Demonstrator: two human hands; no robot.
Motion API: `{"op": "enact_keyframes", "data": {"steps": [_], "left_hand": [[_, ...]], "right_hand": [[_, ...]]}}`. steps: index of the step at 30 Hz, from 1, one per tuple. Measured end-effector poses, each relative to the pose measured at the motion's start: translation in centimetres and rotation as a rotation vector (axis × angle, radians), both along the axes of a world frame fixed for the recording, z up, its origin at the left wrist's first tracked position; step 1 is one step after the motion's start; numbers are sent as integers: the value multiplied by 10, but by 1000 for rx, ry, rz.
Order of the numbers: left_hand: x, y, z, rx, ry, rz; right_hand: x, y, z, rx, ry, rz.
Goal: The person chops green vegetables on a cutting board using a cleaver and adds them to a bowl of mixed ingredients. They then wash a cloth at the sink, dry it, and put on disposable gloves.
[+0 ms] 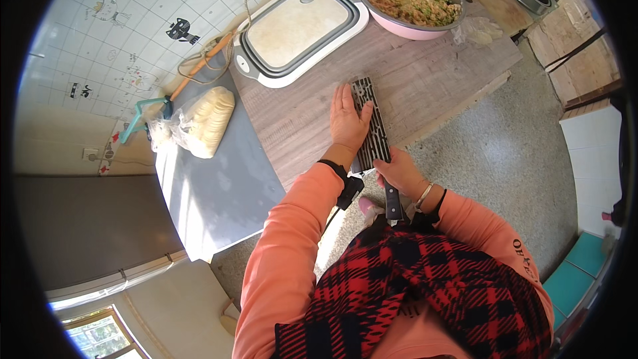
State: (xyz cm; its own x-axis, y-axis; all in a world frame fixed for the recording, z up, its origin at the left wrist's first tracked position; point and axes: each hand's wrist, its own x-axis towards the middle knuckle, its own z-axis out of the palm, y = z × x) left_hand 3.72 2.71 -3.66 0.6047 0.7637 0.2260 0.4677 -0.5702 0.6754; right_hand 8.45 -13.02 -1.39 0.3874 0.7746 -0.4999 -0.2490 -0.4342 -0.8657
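A kitchen cleaver (372,124) with a dark-and-light patterned blade lies flat at the near part of a wood-grain board (286,114). My right hand (400,172) grips it where the blade meets the black riveted handle (393,202), which sticks out toward my body. Palm down, my left hand (349,117) rests along the blade's left side, its thumb on the blade and its fingers stretched forward. What lies under that palm is hidden.
A collapsible cutting-board basin (299,30) stands at the back. Right of it is a pink-and-steel bowl (398,32) of chopped filling (413,0). A crumpled plastic bag (476,30) lies beside the bowl. To the left, bagged dough wrappers (212,122) rest on a grey tabletop (239,174).
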Motion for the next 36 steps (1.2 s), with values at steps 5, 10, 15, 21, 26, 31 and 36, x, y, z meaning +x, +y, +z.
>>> {"op": "enact_keyframes", "data": {"steps": [5,10,15,21,26,31,36], "left_hand": [[-15,6,1,-70,-71,119],[-13,10,25,-159,-91,164],[52,9,78,83,-208,-53],[169,11,152,501,-389,-214],[255,34,190,596,-457,-166],[304,71,193,520,-348,32],[308,92,198,459,-154,92]], "right_hand": [[-5,9,5,56,169,57],[6,9,25,123,254,77],[55,0,71,174,149,-41],[146,-5,134,333,18,-159],[231,-9,161,400,-82,-107],[323,-12,167,326,-156,-17],[410,12,153,317,-174,-5]]}}
